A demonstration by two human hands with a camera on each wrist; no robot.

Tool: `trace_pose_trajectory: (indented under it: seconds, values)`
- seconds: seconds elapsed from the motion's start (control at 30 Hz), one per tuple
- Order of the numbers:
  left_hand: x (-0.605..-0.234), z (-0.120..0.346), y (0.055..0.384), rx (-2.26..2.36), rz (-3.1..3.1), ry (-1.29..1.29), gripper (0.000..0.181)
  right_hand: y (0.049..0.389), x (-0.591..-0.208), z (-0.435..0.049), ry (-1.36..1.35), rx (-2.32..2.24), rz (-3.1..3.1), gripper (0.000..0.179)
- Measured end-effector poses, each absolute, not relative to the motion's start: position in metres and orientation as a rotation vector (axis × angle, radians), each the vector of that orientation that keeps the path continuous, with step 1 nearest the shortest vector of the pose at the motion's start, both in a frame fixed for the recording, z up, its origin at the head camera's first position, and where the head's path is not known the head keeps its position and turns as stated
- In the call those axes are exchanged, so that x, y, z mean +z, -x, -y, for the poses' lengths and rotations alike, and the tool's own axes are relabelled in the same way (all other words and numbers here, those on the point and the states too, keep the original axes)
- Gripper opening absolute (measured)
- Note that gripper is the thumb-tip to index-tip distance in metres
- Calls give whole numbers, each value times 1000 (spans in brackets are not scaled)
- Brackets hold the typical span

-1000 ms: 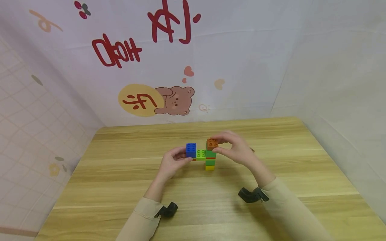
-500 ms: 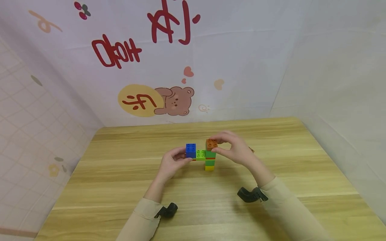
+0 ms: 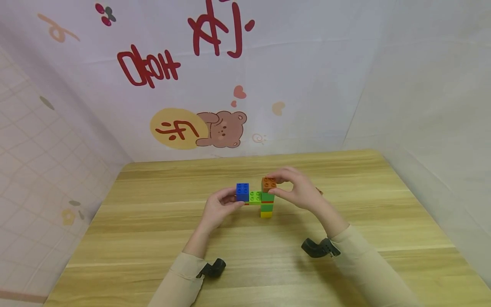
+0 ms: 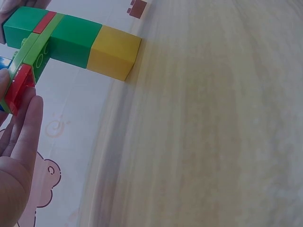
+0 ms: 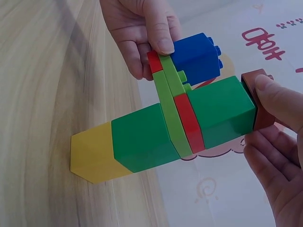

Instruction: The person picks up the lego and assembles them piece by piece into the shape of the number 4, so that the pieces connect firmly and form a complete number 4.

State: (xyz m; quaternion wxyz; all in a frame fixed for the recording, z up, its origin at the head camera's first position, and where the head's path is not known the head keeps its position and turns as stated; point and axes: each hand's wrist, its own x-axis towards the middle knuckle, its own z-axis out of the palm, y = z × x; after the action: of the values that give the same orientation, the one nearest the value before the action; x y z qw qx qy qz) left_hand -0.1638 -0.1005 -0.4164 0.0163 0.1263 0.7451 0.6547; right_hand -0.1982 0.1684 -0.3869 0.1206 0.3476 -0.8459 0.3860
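Note:
A toy-brick column rises with a yellow brick (image 5: 97,153) lowest, a green brick (image 5: 142,137), light-green plates (image 5: 171,113), a red plate (image 5: 189,123) and an upper green brick (image 5: 222,108). My right hand (image 3: 301,189) pinches a brown brick (image 3: 269,183) between thumb and fingers at the column's top; a thin dark gap shows under it in the right wrist view. From the column the light-green plates reach left, bearing a blue brick (image 3: 242,196) at their far end. There my left hand (image 3: 216,209) grips, thumb at the near side, by a small red piece (image 4: 21,85) underneath.
Another brown brick (image 4: 138,8) lies on the wooden table (image 3: 153,238) beyond the right hand, mostly hidden by it in the head view. A white printed cloth (image 3: 307,85) stands behind the table's back edge and along the sides. Each wrist wears a black camera mount (image 3: 316,248).

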Motion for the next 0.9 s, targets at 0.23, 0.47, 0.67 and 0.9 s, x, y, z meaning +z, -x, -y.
trace_pose_trajectory:
  seconds: [0.23,0.47,0.67,0.9]
  values:
    - [-423,101,168,2060,-2284,-394,40,198,-386,-167,-1026,1124,2441,38]
    - [-418,100,165,2053,-2288,-395,41,197,-386,-167,-1014,1105,2451,38]
    - [-419,101,165,2042,-2296,-385,41,195,-384,-167,-1012,1106,2464,38]
    - [-419,101,165,2027,-2307,-379,40,195,-381,-167,-1015,1099,2495,38]
